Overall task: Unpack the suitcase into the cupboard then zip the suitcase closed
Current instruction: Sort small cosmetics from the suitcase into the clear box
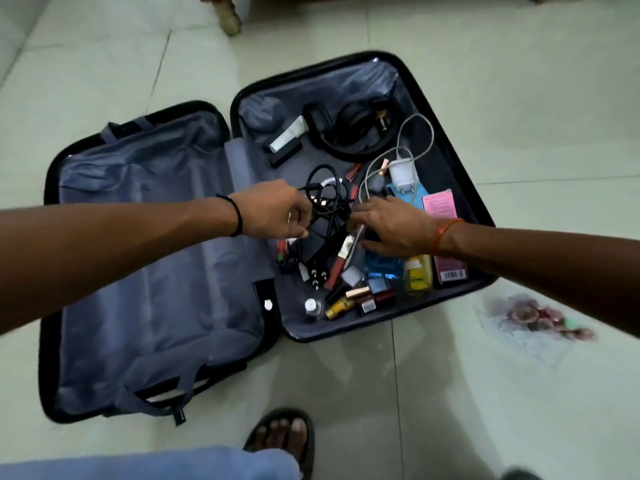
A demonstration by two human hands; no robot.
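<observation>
suitcase (145, 237) open on floor (519, 116), cables (325, 192) in right half

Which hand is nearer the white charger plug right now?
Right. The right hand lies just below the white charger plug, fingers spread over the clutter. The left hand is farther left, pinching the black cable bundle.

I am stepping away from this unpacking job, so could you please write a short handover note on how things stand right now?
Left hand: fingers pinching the black cable bundle.
Right hand: open, fingers spread over the small items.
Suitcase: lies open on the floor; left half looks empty, right half holds headphones, white charger, pink box, bottles and cosmetics.
Done: suitcase opened.
Left: move everything to the cupboard (not in view), then zip closed.
</observation>
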